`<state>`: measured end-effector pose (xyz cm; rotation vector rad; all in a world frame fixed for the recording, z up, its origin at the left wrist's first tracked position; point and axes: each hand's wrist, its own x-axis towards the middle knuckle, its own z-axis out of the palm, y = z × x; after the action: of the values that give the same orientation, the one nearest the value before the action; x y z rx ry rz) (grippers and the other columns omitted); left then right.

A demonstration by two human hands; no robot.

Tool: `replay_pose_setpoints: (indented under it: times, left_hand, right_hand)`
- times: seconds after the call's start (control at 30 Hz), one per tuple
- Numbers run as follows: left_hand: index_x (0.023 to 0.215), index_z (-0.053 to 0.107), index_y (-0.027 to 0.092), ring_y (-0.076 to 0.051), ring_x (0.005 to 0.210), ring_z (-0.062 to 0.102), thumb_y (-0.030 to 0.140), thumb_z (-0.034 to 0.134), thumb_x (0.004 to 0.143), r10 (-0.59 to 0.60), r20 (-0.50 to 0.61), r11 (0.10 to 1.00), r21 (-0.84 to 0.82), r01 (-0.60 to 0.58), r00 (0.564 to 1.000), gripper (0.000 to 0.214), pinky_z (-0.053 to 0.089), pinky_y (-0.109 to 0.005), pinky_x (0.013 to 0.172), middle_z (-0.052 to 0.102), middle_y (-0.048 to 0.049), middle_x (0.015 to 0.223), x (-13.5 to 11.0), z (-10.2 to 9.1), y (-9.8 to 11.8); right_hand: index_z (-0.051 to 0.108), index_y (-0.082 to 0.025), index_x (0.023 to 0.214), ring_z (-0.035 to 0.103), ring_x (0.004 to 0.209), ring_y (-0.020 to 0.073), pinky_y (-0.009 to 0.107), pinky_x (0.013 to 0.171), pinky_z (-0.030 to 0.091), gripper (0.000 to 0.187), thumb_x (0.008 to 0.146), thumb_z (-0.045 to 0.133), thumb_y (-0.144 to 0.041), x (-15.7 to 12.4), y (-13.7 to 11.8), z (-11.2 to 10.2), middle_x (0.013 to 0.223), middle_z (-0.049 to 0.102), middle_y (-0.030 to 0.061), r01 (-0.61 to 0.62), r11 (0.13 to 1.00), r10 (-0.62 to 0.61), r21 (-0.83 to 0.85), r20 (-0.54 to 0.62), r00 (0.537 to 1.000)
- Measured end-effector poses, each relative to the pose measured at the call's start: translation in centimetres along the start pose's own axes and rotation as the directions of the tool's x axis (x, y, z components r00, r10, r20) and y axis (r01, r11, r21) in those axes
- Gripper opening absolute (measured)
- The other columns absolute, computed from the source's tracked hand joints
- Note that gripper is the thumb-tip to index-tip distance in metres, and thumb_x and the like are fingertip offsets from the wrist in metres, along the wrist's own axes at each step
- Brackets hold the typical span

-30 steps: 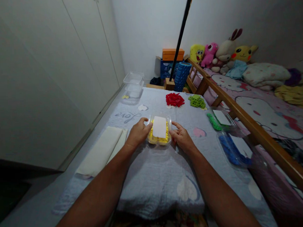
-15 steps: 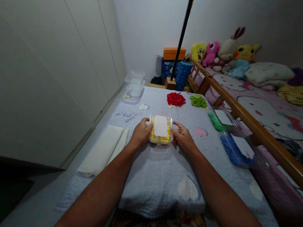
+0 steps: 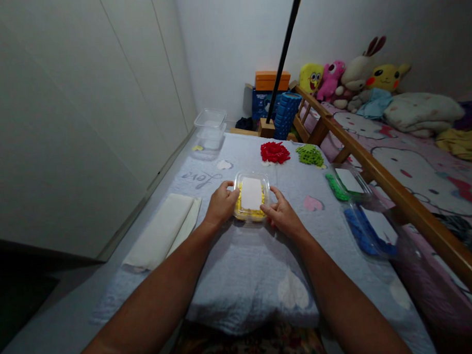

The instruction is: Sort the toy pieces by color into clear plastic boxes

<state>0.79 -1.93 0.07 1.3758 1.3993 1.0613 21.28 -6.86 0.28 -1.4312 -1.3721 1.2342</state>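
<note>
A clear plastic box [image 3: 252, 216] with yellow pieces inside and a white label [image 3: 251, 193] on its lid is between my two hands, at the middle of the cloth. My left hand [image 3: 222, 201] grips its left side, thumb near the lid's edge. On the opposite side my right hand [image 3: 282, 211] holds the box, its thumb on the near right corner of the lid. Beyond the box lie a red pile of pieces [image 3: 274, 152] and a light green pile [image 3: 310, 155]. What the pieces are is too small to tell.
Labelled clear boxes with green pieces [image 3: 338, 188] and blue pieces [image 3: 365, 229] stand at the right, by a wooden bed rail [image 3: 359, 144]. Empty clear containers [image 3: 210, 127] are stacked at the far left. White folded sheets [image 3: 160, 231] lie left of my arm.
My right thumb has shifted from the box's side onto the near right corner of the lid. The left hand keeps its grip. The whole view has shifted slightly.
</note>
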Motion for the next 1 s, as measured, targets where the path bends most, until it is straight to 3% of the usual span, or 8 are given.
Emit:
replay_pose_setpoints:
  times: [0.2,0.47,0.7,1.0]
  left_hand:
    - [0.119,0.063,0.015,-0.020,0.063,0.067,0.040,0.060,0.088,0.010,-0.016,1.000,0.018,-0.010,1.000,0.039,0.050,-0.028,0.059,0.069,-0.0033,0.071,-0.1,0.2,0.1]
    - [0.128,0.062,0.016,-0.027,0.080,0.071,0.042,0.050,0.096,-0.001,-0.010,0.933,0.359,0.004,1.000,0.043,0.051,-0.033,0.072,0.075,-0.0104,0.085,-0.6,-0.2,1.8]
    - [0.132,0.060,0.014,-0.025,0.076,0.072,0.039,0.051,0.096,-0.002,-0.031,0.951,0.309,0.012,1.000,0.045,0.051,-0.031,0.069,0.074,-0.0084,0.081,-0.5,0.2,1.2]
    - [0.130,0.060,0.015,-0.024,0.077,0.073,0.039,0.056,0.095,0.016,-0.062,0.978,0.210,-0.003,0.998,0.043,0.054,-0.032,0.073,0.075,-0.0082,0.081,-0.3,0.4,0.6]
  right_hand:
    - [0.022,-0.011,0.161,0.043,0.038,0.0114,0.020,0.038,0.031,0.103,0.081,0.071,-0.054,0.0,0.1,0.3,0.050,0.056,-0.0102,0.012,0.999,-0.011,0.042,-0.036,0.999]
    - [0.039,-0.009,0.151,0.038,0.041,0.0096,0.021,0.044,0.030,0.085,0.083,0.066,-0.053,0.3,0.5,0.8,0.051,0.050,-0.0123,0.056,0.997,-0.051,0.045,-0.117,0.992]
    - [0.049,-0.007,0.148,0.050,0.051,0.0153,0.025,0.052,0.036,0.072,0.091,0.053,-0.051,0.3,0.6,1.3,0.055,0.054,-0.0062,0.098,0.983,-0.130,-0.157,-0.209,0.969]
    - [0.049,-0.007,0.147,0.049,0.049,0.0164,0.028,0.053,0.038,0.073,0.089,0.056,-0.051,0.5,0.5,1.7,0.053,0.053,-0.0060,0.088,0.988,-0.115,-0.130,-0.221,0.969]
